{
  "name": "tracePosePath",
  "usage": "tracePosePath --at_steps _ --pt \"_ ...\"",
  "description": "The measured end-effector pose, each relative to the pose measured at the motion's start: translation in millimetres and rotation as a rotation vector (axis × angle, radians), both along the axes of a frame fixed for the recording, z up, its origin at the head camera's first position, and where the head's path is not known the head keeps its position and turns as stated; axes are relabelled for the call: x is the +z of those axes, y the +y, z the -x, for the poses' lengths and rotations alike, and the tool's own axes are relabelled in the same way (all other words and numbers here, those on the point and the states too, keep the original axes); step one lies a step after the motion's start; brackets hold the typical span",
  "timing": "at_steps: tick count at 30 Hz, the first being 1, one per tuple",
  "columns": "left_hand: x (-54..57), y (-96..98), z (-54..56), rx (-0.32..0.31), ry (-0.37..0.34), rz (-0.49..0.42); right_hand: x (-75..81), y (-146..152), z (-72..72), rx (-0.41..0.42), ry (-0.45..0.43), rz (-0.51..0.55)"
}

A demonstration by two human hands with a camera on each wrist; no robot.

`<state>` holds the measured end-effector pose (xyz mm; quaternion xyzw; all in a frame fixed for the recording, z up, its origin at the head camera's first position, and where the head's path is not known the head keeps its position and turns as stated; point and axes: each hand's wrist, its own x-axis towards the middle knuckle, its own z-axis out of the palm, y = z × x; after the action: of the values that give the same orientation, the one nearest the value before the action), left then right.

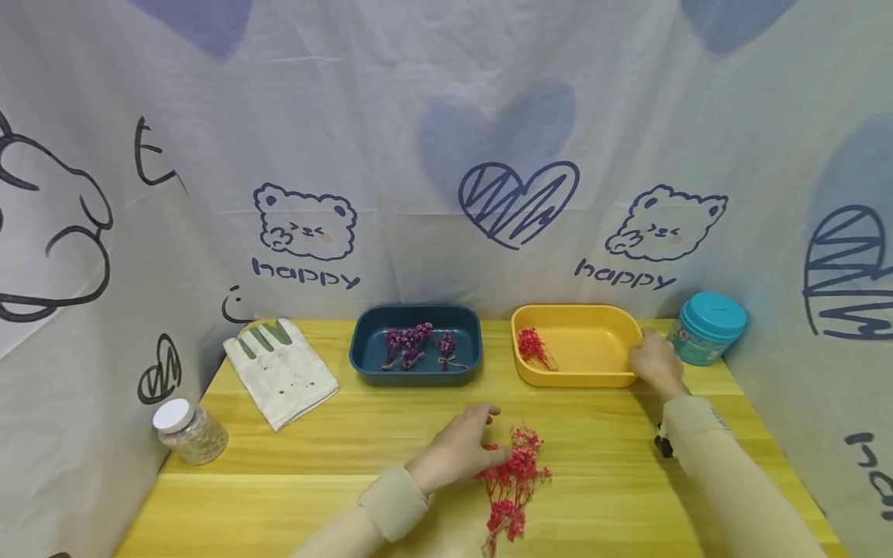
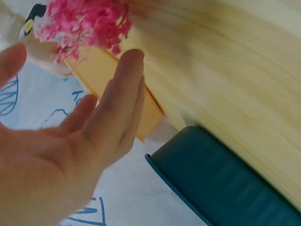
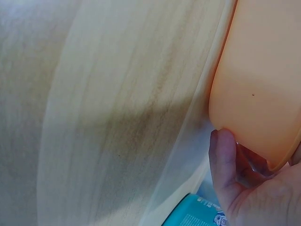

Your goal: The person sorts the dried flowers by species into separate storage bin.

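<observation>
My right hand [image 1: 656,362] holds the right end of a yellow tray [image 1: 579,379]; in the right wrist view its thumb [image 3: 223,155] lies against the tray's outer wall. A small bunch of red dried flowers [image 1: 532,344] lies at the left inside that tray. Loosely spread, my left hand [image 1: 456,449] hovers by a larger spray of red dried flowers [image 1: 519,463] on the table, thumb over its left edge in the head view. The left wrist view shows nothing between these fingers, with pink-red blossoms [image 2: 89,23] beyond the fingertips.
A dark blue tray [image 1: 415,379] with purple dried flowers [image 1: 408,341] stands left of the yellow one. A folded cloth [image 1: 282,376] and a white-lidded jar [image 1: 191,434] are at the left. A turquoise tub [image 1: 708,327] stands at the back right, near the printed curtain [image 1: 405,256].
</observation>
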<state>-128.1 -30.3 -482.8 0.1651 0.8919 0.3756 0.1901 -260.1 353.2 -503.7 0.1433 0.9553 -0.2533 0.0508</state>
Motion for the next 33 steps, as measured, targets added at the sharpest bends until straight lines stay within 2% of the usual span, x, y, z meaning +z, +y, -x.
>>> tracePosePath --at_steps 7,12,24,29,33 --pt "-13.1 4.3 -11.7 -0.086 0.042 0.161 -1.4 0 0.6 -0.006 -0.008 -0.004" --pt "-16.1 8.2 -16.4 -0.092 0.081 0.211 -0.6 -1 -0.2 -0.005 -0.010 0.003" --pt "-21.3 8.7 -18.2 -0.103 0.101 0.179 4.6 2 0.2 -0.010 -0.025 0.035" --pt "-18.0 8.7 -19.3 -0.101 0.101 0.187 5.2 6 0.0 -0.014 -0.023 0.096" --pt "-13.2 6.8 -20.5 -0.093 0.080 0.167 6.8 10 -1.1 0.015 0.005 0.118"
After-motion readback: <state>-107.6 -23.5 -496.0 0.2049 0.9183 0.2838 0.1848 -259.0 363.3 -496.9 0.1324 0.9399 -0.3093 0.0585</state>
